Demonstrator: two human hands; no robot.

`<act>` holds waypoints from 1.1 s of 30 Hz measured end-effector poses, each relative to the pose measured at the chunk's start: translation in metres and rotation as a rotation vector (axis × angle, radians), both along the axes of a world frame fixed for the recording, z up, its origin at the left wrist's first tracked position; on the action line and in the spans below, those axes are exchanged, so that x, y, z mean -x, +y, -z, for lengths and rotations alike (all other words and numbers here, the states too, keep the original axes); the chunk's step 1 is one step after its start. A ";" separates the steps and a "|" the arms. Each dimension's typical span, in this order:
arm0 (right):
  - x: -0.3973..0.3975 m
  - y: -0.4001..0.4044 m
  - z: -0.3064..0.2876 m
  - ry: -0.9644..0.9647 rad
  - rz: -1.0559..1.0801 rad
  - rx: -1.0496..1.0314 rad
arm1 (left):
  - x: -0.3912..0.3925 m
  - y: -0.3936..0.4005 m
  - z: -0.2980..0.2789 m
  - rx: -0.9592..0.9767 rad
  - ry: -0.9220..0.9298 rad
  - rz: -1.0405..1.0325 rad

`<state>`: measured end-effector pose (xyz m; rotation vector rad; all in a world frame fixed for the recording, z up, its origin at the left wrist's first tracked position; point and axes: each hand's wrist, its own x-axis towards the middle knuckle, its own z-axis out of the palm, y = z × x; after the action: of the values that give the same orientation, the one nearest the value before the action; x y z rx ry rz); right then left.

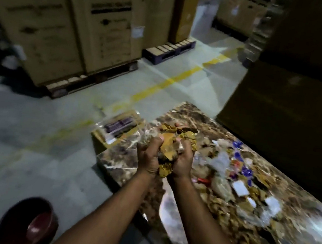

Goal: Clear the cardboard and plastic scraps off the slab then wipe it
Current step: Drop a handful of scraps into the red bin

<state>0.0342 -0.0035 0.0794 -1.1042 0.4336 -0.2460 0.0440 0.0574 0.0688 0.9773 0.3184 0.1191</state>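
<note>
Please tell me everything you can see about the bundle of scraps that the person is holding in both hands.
The bundle of scraps is a crumpled mass of tan and yellow-brown torn pieces that look like cardboard, with some clear plastic film mixed in at its left side. It is lifted above the near-left corner of the marble slab, not resting on it. The left hand grips it from the left and the right hand from the right, fingers curled into it. Pieces stick out above the hands and hang below them. Motion blur hides finer detail.

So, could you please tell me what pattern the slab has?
The slab is brown marble with pale veins, seen best in the head view.
</note>
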 end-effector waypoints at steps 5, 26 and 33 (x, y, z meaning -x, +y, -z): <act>-0.012 0.151 0.015 -0.029 -0.205 -0.004 | 0.003 0.148 0.015 0.086 0.023 -0.269; 0.022 0.567 0.181 0.017 -1.025 0.120 | 0.092 0.550 0.195 0.092 0.327 -0.854; -0.005 0.601 0.358 0.100 -1.155 0.260 | 0.084 0.588 0.389 -0.077 0.653 -0.823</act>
<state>0.0390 0.5979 -0.2790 -1.4579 -0.2003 0.7909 -0.0404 0.6457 -0.3198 0.8891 1.3188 0.5656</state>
